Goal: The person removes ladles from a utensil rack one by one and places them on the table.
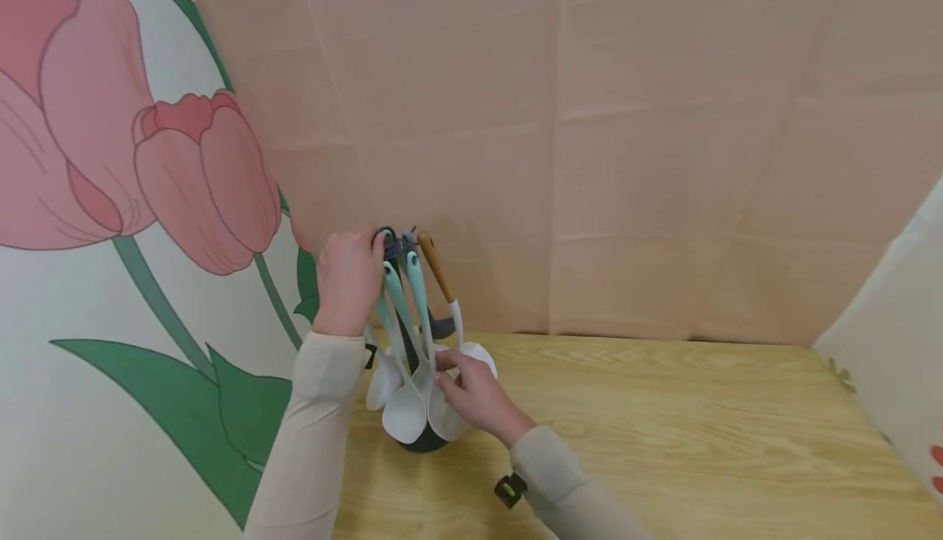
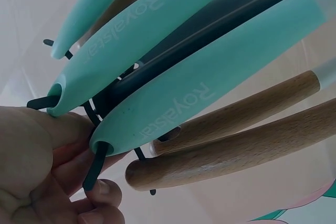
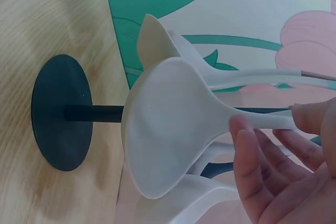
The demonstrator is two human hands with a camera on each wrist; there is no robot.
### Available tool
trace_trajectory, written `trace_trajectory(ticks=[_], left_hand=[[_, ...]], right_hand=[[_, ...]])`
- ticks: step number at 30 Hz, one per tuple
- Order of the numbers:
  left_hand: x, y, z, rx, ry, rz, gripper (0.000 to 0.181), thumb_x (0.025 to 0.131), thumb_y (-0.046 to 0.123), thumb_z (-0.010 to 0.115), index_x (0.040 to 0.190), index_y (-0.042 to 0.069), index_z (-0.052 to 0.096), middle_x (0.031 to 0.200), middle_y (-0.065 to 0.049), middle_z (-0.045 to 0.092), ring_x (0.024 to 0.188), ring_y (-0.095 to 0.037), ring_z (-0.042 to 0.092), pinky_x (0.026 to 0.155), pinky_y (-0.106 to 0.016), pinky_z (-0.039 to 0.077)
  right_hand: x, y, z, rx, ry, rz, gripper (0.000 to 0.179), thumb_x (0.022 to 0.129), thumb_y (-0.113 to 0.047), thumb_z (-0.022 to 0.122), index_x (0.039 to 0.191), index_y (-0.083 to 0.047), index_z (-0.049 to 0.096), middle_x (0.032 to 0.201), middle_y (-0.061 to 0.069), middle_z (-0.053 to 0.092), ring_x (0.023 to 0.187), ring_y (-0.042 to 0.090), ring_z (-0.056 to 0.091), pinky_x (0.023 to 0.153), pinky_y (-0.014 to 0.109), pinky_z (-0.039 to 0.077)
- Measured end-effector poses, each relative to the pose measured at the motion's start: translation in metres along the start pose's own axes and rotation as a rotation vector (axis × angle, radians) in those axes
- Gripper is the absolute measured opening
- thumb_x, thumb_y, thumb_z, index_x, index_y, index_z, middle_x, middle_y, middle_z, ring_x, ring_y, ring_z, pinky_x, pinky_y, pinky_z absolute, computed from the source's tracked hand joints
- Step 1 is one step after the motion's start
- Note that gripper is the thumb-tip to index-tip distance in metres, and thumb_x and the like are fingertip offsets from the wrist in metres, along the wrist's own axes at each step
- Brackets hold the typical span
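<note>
A dark rotating utensil stand (image 3: 62,113) carries several hanging kitchen utensils. My left hand (image 1: 346,282) grips the stand's hooked top; in the left wrist view its fingers curl beside the dark hooks (image 2: 95,169). Turquoise handles (image 2: 157,100) hang there by their end holes, next to wooden handles (image 2: 236,145). Lower down, my right hand (image 1: 475,393) pinches the pale neck of a white ladle (image 3: 170,124) between thumb and fingers. The ladle's bowl hides part of the stand's post in the right wrist view. Another white spoon-like utensil (image 1: 404,414) hangs just left of it.
The stand is on a wood-grain table (image 1: 663,417), near its back left. Behind rises a creased pinkish-brown sheet (image 1: 626,155). A wall with painted tulips (image 1: 206,180) stands close on the left. A dark wrist device (image 1: 510,490) shows by the right sleeve.
</note>
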State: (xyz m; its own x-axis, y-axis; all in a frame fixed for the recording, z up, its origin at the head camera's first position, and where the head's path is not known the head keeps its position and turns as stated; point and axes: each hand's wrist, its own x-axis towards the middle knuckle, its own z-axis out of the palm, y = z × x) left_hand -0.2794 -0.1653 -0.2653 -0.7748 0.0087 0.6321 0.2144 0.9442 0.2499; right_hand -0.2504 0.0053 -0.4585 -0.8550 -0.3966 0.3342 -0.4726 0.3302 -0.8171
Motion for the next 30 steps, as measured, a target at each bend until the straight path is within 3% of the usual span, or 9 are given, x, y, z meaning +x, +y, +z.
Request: trace_trajectory(ticks=[12,30], left_hand=[[0.0040,0.0029,-0.0042,-0.024,-0.016,-0.005,0.025,0.103,0.020,0.056,0.097,0.003,0.073,0.089,-0.017,0.073,0.079,-0.038,0.065,0.069,-0.051,0.052],[0.0018,-0.0010,-0.0045,-0.018,-0.039,-0.011,0.025,0.103,0.020,0.056,0.098,0.003,0.073,0.089,-0.016,0.073,0.076,-0.034,0.066,0.066,-0.048,0.052]], right_hand=[[0.0000,-0.0019,0.0017,0.071,0.046,-0.002,0.028,0.104,-0.015,0.053,0.126,0.000,0.062,0.107,0.017,0.069,0.060,0.010,0.059,0.058,0.026,0.054],[-0.0021,-0.0041,0.0053,0.051,0.070,-0.041,0.022,0.102,-0.016,0.058,0.113,0.002,0.065,0.095,0.009,0.067,0.056,0.004,0.055,0.053,0.025,0.052]])
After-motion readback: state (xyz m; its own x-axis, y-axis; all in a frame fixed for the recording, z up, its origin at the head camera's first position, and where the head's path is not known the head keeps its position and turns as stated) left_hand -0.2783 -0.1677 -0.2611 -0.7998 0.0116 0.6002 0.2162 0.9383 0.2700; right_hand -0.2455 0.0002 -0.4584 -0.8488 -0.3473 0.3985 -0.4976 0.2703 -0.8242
